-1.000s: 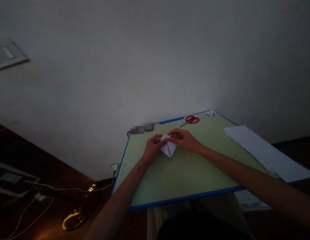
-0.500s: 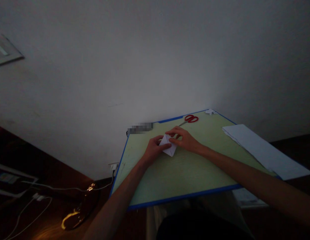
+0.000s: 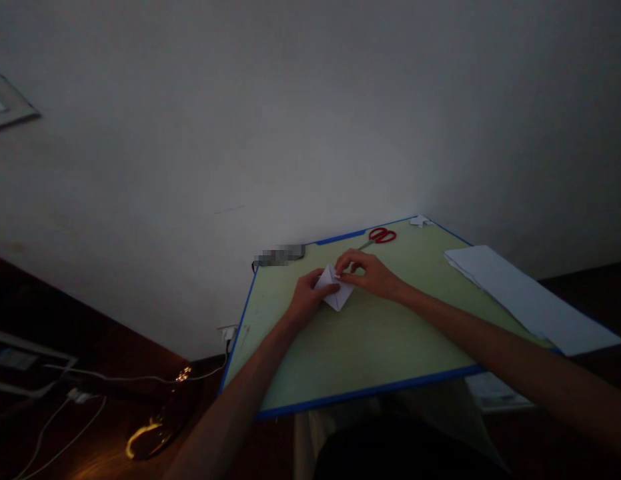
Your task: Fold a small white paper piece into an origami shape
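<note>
A small folded white paper point(image 3: 336, 299), diamond-shaped with crease lines, is held just over the pale green tabletop point(image 3: 370, 340). My left hand point(image 3: 309, 293) grips its left side, thumb lying across the front and the other fingers partly hidden behind. At the upper right edge of the paper, my right hand point(image 3: 365, 272) pinches a small flap between thumb and forefinger. Behind the right hand lie red-handled scissors point(image 3: 382, 235), their blades pointing toward the hand.
White paper sheets point(image 3: 525, 293) are stacked along the table's right edge, overhanging it. Small paper scraps point(image 3: 420, 221) lie in the far right corner. A blurred dark object point(image 3: 280, 255) sits at the far left edge. The wall point(image 3: 310, 133) rises behind; a white cable point(image 3: 125, 379) hangs left.
My right fingers have closed on the paper's upper right flap and lifted it slightly. The folded paper has tilted and shifted a little left. The left hand keeps its grip.
</note>
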### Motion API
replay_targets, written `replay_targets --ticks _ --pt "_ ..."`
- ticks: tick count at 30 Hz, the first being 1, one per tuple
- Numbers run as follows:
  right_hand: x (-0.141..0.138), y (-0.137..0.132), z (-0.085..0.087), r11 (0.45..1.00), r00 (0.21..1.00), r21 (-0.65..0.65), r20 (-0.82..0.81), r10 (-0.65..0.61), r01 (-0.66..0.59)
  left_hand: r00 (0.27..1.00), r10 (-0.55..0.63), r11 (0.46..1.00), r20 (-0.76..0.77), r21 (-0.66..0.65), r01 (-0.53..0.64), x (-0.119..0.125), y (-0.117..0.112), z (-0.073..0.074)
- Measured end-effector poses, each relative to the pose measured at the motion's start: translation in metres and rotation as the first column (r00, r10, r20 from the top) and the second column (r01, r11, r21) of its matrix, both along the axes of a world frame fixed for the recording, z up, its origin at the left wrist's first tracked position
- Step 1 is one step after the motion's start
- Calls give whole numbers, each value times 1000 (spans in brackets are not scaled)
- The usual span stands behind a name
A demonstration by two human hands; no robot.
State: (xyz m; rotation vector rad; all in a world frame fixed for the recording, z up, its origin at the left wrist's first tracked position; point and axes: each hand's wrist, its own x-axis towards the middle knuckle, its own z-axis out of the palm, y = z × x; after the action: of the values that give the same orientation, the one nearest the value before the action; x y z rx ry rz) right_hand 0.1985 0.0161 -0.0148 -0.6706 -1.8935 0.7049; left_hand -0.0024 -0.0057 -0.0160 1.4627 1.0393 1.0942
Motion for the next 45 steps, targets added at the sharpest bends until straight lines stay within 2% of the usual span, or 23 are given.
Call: replay_targets --ticks 5,11,16,19,22,25,29,31,39,45 --pt "3 -1 6 999 1000 -50 20 17 -16 1000 3 999 26 -54 -2 -1 0 0" --pt "1 -5 7 993 999 113 42 22 -27 998 65 997 23 -36 -64 2 -1 1" --pt "0 -7 7 992 996 112 63 -67 60 987 162 987 -11 13 -162 2 -2 3" --pt "-2 -8 5 998 997 36 56 -51 49 978 189 975 -86 135 -176 1 -2 1" --pt "-5 -6 2 990 998 -132 -20 -51 48 967 194 964 -162 215 -158 1 -2 0" --pt "-7 -2 -3 960 993 -281 -117 -34 0 960 214 955 -183 247 -165 3 -3 1" --pt "-8 2 -4 943 982 -330 -191 -13 -52 954 232 935 -191 316 -164 5 -8 6" --pt "-8 2 -4 942 977 -330 -211 -13 -59 956 225 931 -187 329 -155 6 -10 7" --pt "-9 3 -5 930 972 -364 -231 -30 -58 975 151 965 -162 237 -110 6 -13 5" --pt "-6 0 -2 967 991 -254 -118 -56 25 996 35 989 -78 145 -24 6 -13 5"
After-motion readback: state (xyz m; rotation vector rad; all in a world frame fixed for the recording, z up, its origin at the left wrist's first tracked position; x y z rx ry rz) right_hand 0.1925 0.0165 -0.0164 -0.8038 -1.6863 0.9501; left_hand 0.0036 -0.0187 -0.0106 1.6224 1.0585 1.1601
